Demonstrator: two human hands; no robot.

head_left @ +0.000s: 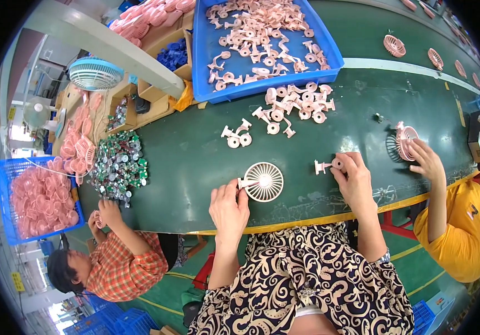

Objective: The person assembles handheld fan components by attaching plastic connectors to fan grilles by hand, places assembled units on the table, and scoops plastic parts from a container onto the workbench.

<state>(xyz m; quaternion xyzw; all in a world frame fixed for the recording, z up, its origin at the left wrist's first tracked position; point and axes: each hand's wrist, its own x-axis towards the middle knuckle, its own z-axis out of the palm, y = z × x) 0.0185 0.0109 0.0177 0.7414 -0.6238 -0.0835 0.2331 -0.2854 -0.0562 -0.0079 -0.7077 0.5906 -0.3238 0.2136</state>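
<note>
My left hand [230, 207] is closed on the short neck of a round fan cage [264, 182], pale pink with thin spokes, near the table's front edge. To its right, my right hand [355, 181] pinches a small pale pink plastic bracket [323, 166] with a ring at one end. The two parts are apart. Beyond my hands lies a loose heap of similar pink brackets [301, 106], with a smaller cluster of brackets [236, 135] nearer the left hand.
A blue tray [268, 88] of brackets stands at the back. At left are a pile of circuit boards [118, 167] and a blue basket [6, 184] of pink parts. One co-worker's hand [427, 160] holds a fan cage at right; another co-worker [134, 257] works at left.
</note>
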